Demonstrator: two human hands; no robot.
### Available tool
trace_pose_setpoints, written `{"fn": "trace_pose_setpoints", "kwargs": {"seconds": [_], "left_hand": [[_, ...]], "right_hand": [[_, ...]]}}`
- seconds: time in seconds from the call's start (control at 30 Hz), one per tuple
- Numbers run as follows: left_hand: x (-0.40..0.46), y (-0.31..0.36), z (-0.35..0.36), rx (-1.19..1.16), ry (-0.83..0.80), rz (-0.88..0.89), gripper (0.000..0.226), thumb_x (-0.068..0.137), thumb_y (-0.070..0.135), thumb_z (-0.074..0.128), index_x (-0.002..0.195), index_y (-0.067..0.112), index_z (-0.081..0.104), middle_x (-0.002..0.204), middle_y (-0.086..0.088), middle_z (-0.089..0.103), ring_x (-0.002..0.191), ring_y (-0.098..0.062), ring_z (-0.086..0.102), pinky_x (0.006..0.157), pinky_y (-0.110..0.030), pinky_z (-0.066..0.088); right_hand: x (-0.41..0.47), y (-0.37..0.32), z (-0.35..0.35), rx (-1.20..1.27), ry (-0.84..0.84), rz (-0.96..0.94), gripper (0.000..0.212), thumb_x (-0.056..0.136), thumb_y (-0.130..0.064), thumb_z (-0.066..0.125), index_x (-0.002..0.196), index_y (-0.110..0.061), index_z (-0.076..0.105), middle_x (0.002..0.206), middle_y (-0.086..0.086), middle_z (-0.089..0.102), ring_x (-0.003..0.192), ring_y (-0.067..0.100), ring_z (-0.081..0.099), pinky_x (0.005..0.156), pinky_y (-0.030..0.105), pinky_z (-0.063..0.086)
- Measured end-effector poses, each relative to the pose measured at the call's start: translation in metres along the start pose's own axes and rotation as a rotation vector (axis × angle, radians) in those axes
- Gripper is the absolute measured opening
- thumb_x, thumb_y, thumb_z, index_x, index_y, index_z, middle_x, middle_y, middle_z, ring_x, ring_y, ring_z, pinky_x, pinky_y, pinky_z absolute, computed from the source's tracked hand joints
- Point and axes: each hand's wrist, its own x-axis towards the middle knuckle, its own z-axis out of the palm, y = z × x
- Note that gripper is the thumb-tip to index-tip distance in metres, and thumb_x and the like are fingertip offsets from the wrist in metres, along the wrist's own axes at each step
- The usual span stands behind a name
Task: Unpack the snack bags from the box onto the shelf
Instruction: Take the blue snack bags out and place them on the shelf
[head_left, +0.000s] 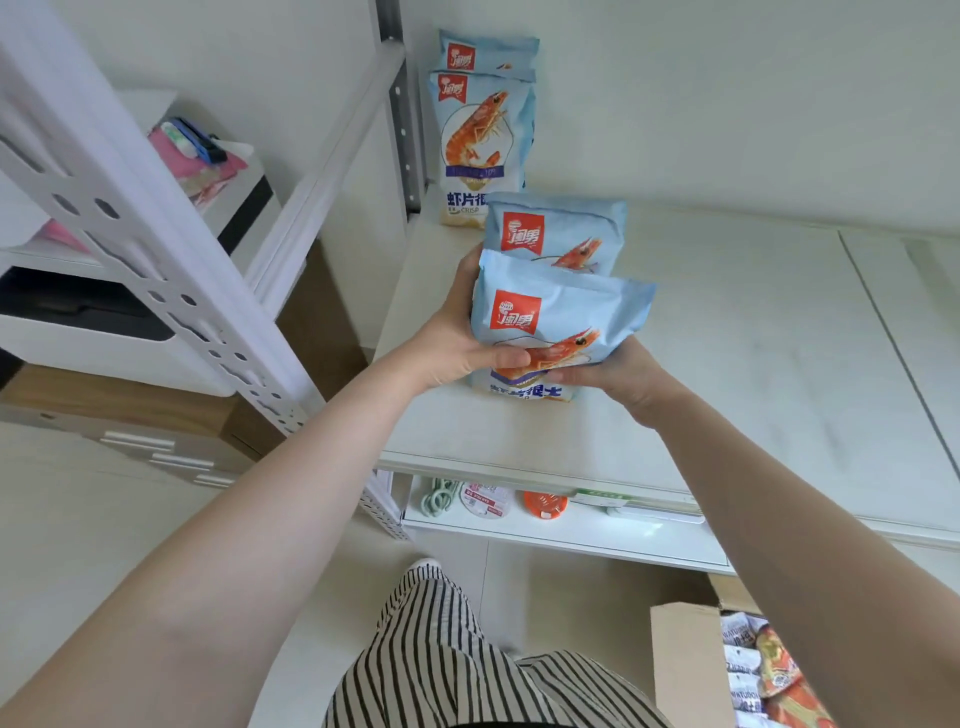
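A light-blue shrimp snack bag (563, 317) stands upright on the white shelf (727, 364) between my two hands. My left hand (457, 338) grips its left side, thumb across the front. My right hand (618, 374) holds its lower right side. A second blue bag (558, 231) stands directly behind it. Two more blue bags (480, 140) stand in the shelf's back left corner, one behind the other. The cardboard box (685, 670) sits on the floor at the lower right, with several snack bags (763, 670) inside.
A white perforated shelf post (156, 244) slants across the left. The lower shelf level (561, 535) holds small items. A wooden cabinet with a printer (104, 322) stands at the left. My striped trousers (457, 660) are below.
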Motion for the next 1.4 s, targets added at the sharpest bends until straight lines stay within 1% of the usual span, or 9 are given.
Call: {"fn": "trace_pose_setpoints", "kwargs": {"seconds": [0.1,0.4,0.57,0.77,0.93,1.03,1.13,1.27,1.4], "left_hand": [[0.001,0.000,0.002,-0.058,0.044,-0.003,0.129,0.055,0.046,0.088,0.150,0.025,0.003,0.147,0.000,0.040,0.126,-0.004,0.050,0.090,-0.020,0.049],[0.010,-0.008,0.000,-0.052,0.030,-0.077,0.128,0.049,0.062,0.084,0.150,0.030,0.012,0.141,0.009,0.050,0.128,-0.007,0.049,0.108,-0.039,0.042],[-0.002,-0.011,-0.009,-0.039,-0.046,-0.070,0.130,0.055,0.059,0.082,0.151,0.035,-0.003,0.149,0.008,0.038,0.132,-0.005,0.043,0.102,-0.024,0.046],[-0.002,-0.010,-0.004,-0.041,-0.013,-0.077,0.129,0.050,0.070,0.077,0.151,0.024,0.011,0.134,0.017,0.048,0.120,0.010,0.048,0.093,-0.011,0.044],[-0.012,-0.025,-0.006,-0.081,-0.026,-0.031,0.126,0.062,0.059,0.078,0.152,0.032,-0.005,0.156,0.007,0.024,0.139,-0.004,0.032,0.110,-0.027,0.037],[-0.008,-0.034,0.001,-0.139,0.066,-0.005,0.119,0.064,0.058,0.077,0.152,0.026,0.004,0.152,0.003,0.032,0.135,-0.008,0.040,0.103,-0.023,0.043],[0.007,-0.042,-0.010,-0.185,0.217,0.013,0.100,0.075,0.048,0.074,0.151,0.032,0.010,0.149,0.002,0.039,0.130,-0.016,0.048,0.101,-0.041,0.048],[0.033,-0.048,-0.031,-0.198,0.357,0.070,0.067,0.090,0.026,0.063,0.147,0.025,0.026,0.131,0.003,0.057,0.109,-0.011,0.064,0.078,-0.024,0.055],[0.064,-0.053,-0.049,-0.168,0.436,0.122,0.057,0.092,0.026,0.059,0.143,0.021,0.034,0.122,0.003,0.062,0.100,-0.008,0.067,0.073,-0.019,0.053]], "right_hand": [[0.002,-0.017,0.005,0.027,-0.044,-0.056,0.084,0.064,-0.006,0.085,0.138,-0.005,0.046,0.118,0.004,0.070,0.111,0.020,0.066,0.087,0.029,0.054],[0.010,-0.027,0.013,-0.036,-0.065,-0.041,0.077,0.058,-0.021,0.087,0.127,-0.013,0.056,0.113,0.001,0.073,0.109,0.021,0.067,0.088,0.030,0.054],[0.005,-0.021,0.008,-0.084,-0.079,-0.008,0.071,0.065,-0.009,0.085,0.129,-0.010,0.055,0.116,0.000,0.072,0.111,0.019,0.067,0.088,0.027,0.053],[0.012,-0.017,0.009,-0.118,-0.035,0.017,0.063,0.066,-0.008,0.081,0.125,-0.011,0.058,0.111,0.000,0.073,0.108,0.018,0.068,0.090,0.030,0.054],[0.013,-0.007,0.010,-0.033,0.067,0.009,0.076,0.069,-0.024,0.083,0.134,-0.006,0.047,0.121,0.009,0.069,0.112,0.022,0.066,0.090,0.033,0.055],[0.025,-0.007,0.024,0.030,0.095,-0.020,0.063,0.076,-0.019,0.074,0.132,-0.011,0.046,0.116,0.004,0.070,0.106,0.017,0.069,0.083,0.026,0.055],[0.053,-0.010,0.039,0.068,0.138,-0.060,0.066,0.076,-0.022,0.076,0.134,-0.017,0.045,0.121,0.006,0.068,0.107,0.019,0.068,0.082,0.029,0.057],[0.097,-0.012,0.052,0.081,0.156,-0.124,0.055,0.085,-0.015,0.074,0.131,-0.021,0.045,0.117,0.002,0.068,0.101,0.017,0.071,0.077,0.030,0.059],[0.132,-0.016,0.054,0.109,0.185,-0.195,0.050,0.088,-0.013,0.070,0.130,-0.021,0.044,0.114,-0.001,0.068,0.089,0.009,0.073,0.068,0.024,0.058]]}}
